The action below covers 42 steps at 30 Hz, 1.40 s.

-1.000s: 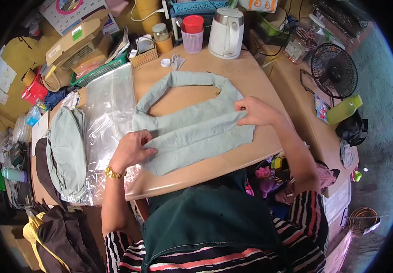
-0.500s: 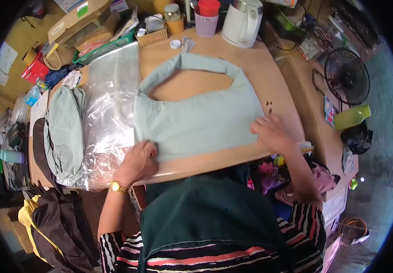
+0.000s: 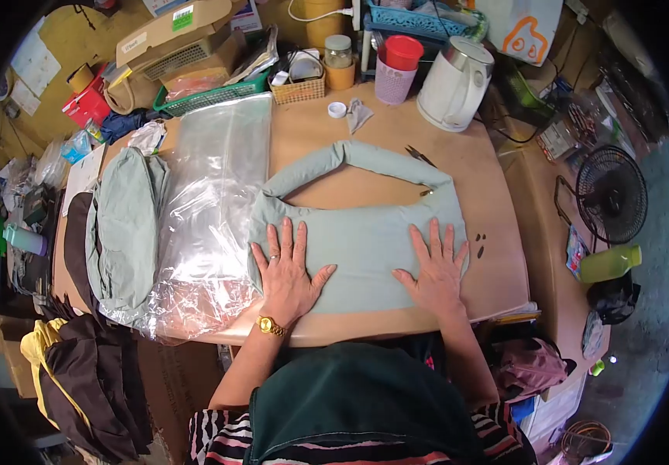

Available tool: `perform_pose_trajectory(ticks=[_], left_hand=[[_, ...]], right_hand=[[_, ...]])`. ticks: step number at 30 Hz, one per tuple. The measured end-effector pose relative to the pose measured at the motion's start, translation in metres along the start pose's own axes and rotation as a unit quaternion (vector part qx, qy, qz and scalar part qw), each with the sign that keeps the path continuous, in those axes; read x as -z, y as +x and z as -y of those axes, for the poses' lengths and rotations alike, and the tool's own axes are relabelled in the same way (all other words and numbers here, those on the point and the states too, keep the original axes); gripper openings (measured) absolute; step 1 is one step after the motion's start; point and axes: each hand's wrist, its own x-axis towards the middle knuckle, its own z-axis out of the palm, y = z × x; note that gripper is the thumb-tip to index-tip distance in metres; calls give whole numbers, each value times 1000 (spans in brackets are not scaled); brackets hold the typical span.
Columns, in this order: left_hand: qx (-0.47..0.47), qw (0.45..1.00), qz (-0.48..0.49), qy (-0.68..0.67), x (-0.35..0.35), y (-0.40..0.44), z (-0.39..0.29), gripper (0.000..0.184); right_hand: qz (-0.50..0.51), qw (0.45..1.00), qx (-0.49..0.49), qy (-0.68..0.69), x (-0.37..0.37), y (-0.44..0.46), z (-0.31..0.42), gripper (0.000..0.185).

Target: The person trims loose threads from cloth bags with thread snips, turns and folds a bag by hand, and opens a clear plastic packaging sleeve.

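A pale green cloth shoulder bag point(image 3: 357, 248) lies flat on the tabletop, its wide strap looped toward the far side. My left hand point(image 3: 288, 271) rests palm down on the bag's left part, fingers spread, with a gold watch at the wrist. On the right part my right hand point(image 3: 435, 263) lies flat too, fingers apart. Through the strap loop the brown table surface shows. Beyond the strap's right end lies a small dark pointed tool point(image 3: 419, 156), perhaps thread snips.
Left of the bag lie clear plastic sleeves point(image 3: 214, 186) and a pile of pale green cloth point(image 3: 127, 232). Along the back stand a white kettle point(image 3: 452, 89), a pink cup point(image 3: 394, 81) and a green basket point(image 3: 214, 101). A black fan point(image 3: 612, 194) and a green bottle point(image 3: 609, 263) are at the right.
Both hands have moved from the bag's near corners onto its face and now lie flat with fingers spread. The bag sits closer to me, and the dark tool beyond the strap shows more.
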Motion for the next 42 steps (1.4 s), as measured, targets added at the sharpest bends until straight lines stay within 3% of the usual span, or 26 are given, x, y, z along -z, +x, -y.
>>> perform_pose_trajectory(ticks=[10,13,14,15,16,17,19,20,21,24,26,27,29,30,32,34,36,38,40,42], left_hand=[[14,998,61,-13,10,-33,8,94],[13,997,70,1,15,-35,5,88],[15,998,67,1,22,-29,0,88],[-43,997,62,-2,30,-21,-10,84],[-100,993,63,-7,34,-16,-20,81],[-165,973,73,-145,30,-7,-27,72],[-187,973,84,-103,12,0,-47,71],[-211,972,86,-61,3,1,-52,69],[-209,972,95,-55,-2,-1,-52,69],[-204,972,97,-68,-1,-10,-46,72],[-163,979,84,-86,2,-13,-43,74],[-127,984,71,-105,3,-14,-43,77],[-110,986,70,-101,4,-14,-42,79],[-103,988,65,-98,3,-12,-43,81],[-101,988,70,-96,3,-11,-43,82],[-104,987,74,-97,2,-8,-41,83],[-112,986,73,-102,0,-8,-39,86],[-115,985,78,-99,2,-6,-36,90],[-123,985,80,-93,7,-8,-36,93],[-102,990,78,-62,13,-12,-36,101]], right_hand=[[58,998,13,9,4,-39,-1,96],[46,998,32,-35,35,-27,-7,79],[108,990,47,81,46,-17,-28,64],[168,964,58,197,56,-5,-38,49],[99,968,38,228,73,18,-30,36],[31,966,17,257,83,53,-22,25],[8,965,27,261,68,129,-15,20],[15,919,88,384,53,170,-12,21],[-74,944,162,277,24,211,-14,25],[-64,949,164,261,-34,292,0,28],[-207,925,205,243,-67,318,13,27],[-201,924,213,247,-80,328,10,27],[-136,963,105,209,-98,338,-2,30],[-134,962,112,212,-83,336,5,30],[-25,956,-24,291,-46,324,10,28],[71,795,-31,601,-34,308,8,21],[184,773,3,607,20,241,31,17],[321,776,49,541,24,193,29,14],[268,794,169,518,10,142,26,10],[237,830,158,480,19,113,24,8]])
